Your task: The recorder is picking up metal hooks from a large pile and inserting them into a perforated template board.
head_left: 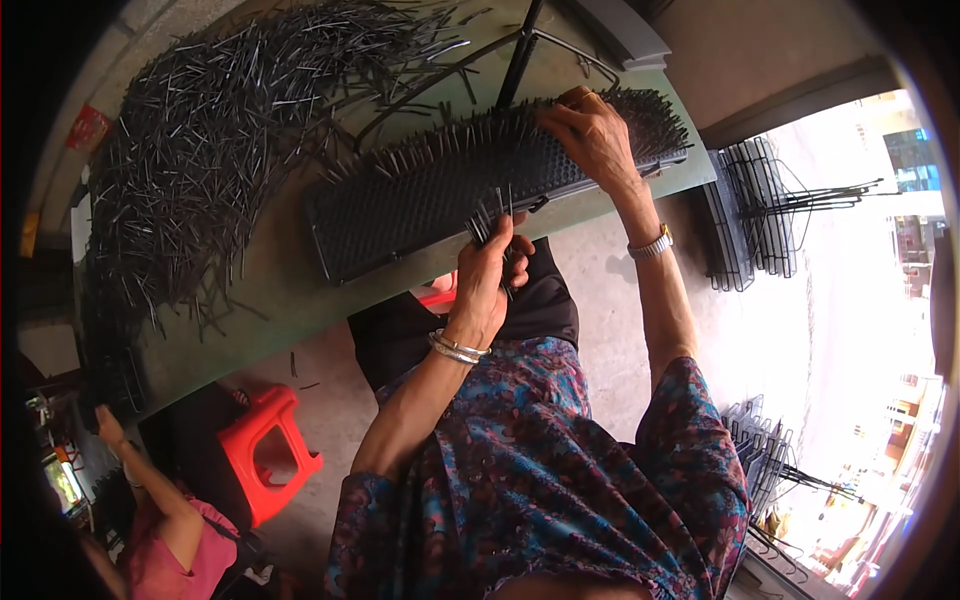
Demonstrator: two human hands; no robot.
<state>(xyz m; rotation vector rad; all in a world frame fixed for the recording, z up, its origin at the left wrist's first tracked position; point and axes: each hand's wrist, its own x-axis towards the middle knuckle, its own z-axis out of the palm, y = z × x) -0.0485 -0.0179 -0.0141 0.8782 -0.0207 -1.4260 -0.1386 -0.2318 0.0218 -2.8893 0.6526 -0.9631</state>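
Left hand grasps thin black strips; right hand, hold unclear — best seat each upright in the dimpled black oblong tray.

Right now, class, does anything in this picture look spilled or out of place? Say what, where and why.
Probably: two thin dark pieces lie on the floor near the red stool. They look stray because similar pieces form a heap on the green table and a bunch in the left hand.
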